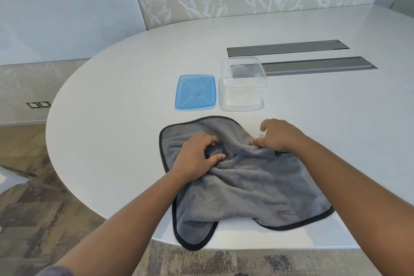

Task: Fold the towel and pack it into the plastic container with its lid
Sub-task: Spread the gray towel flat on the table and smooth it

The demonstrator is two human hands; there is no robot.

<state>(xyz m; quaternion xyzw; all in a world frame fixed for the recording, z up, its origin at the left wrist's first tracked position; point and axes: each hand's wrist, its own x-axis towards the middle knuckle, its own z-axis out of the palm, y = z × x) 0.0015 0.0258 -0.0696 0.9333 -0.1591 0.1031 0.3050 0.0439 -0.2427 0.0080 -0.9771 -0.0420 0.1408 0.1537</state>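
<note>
The fingers (212,141) of the left hand (197,154) were curled down into the grey towel (246,186), bunching a ridge of cloth between fingertips and thumb; the right hand (277,135) lay just beside it on the same ridge, thumb and lower fingers pinching the cloth while the index finger stood lifted and apart. The towel was crumpled and unfolded on the near part of the white counter (112,119); its black-bound far corner lay flat, and one near corner drooped over the counter's front edge. Beyond the towel, a little apart from it, the blue lid (195,93) lay flat; just to the right of it, nearly touching, stood the clear plastic container (243,87), open and upright, with nothing visible inside. Behind the container two long grey recessed strips (313,57) ran across the counter to the right; the nearer one passed under the container's far side. To the left of the towel and lid the counter was bare out to its curved edge; to the right it was likewise bare. A floor socket plate (38,104) showed at the left. No writing could be read on anything.
</note>
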